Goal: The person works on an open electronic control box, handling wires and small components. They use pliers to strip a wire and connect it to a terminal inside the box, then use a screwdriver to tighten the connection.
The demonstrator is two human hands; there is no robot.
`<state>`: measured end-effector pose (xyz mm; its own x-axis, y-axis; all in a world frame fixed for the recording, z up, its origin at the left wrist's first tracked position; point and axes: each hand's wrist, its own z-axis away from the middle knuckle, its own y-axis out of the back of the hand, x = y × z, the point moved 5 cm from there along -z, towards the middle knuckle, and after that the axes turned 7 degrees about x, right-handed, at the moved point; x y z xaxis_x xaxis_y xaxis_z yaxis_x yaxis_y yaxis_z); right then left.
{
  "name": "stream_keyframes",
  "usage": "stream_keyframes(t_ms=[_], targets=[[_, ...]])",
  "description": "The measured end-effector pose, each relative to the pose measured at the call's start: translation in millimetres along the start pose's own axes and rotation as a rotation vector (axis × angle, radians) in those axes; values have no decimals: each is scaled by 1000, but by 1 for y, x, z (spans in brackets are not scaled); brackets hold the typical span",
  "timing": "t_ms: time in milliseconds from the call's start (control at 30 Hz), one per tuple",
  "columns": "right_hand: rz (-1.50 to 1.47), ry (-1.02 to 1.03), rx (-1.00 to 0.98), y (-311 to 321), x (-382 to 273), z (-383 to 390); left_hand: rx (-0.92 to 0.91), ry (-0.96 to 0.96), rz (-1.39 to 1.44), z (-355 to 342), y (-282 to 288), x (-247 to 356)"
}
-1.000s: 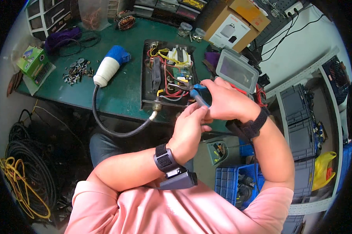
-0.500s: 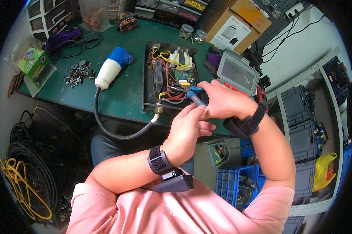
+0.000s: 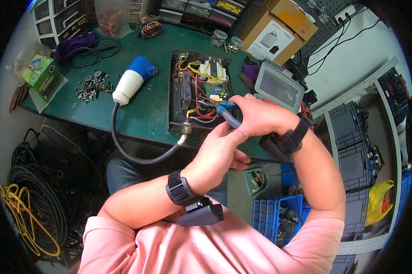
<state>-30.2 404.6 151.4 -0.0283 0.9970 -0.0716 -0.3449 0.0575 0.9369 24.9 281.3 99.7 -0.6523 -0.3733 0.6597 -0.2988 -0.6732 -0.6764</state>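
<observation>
My right hand (image 3: 260,118) is wrapped round the blue-handled pliers (image 3: 228,117), whose dark jaws reach into the open black housing (image 3: 173,114). Close against it, my left hand (image 3: 217,153) has thumb and forefinger at the end of the lower handle, its other fingers loosely curled. Red and yellow wires, a green circuit board (image 3: 210,87) and a white block (image 3: 211,71) fill the housing. What the jaws touch is hard to make out. From a metal fitting (image 3: 186,128) at the near side, a black cable (image 3: 146,160) loops to a blue and white plug (image 3: 132,82).
Loose screws (image 3: 95,86) lie left of the plug, near a green box (image 3: 44,73). A clear-lidded case (image 3: 280,84) stands open beyond my right hand, before a cardboard box (image 3: 276,34). Below the green table (image 3: 146,128) are blue baskets (image 3: 266,217) and coiled cables (image 3: 34,196).
My left hand and forearm have shifted slightly left and down, with the hand turned a little. The pliers and my right hand stay almost where they were.
</observation>
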Motion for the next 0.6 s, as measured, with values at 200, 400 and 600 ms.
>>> stream_keyframes(t_ms=[200,400,600], targets=[[21,-43,-15,4,-3,2,-46,-25,-159,0,-1,-6],[49,-56,16,2,-8,2,-32,-21,-183,-1,3,-8],[33,-62,98,-5,-14,7,-25,-58,-215,-3,8,-10]])
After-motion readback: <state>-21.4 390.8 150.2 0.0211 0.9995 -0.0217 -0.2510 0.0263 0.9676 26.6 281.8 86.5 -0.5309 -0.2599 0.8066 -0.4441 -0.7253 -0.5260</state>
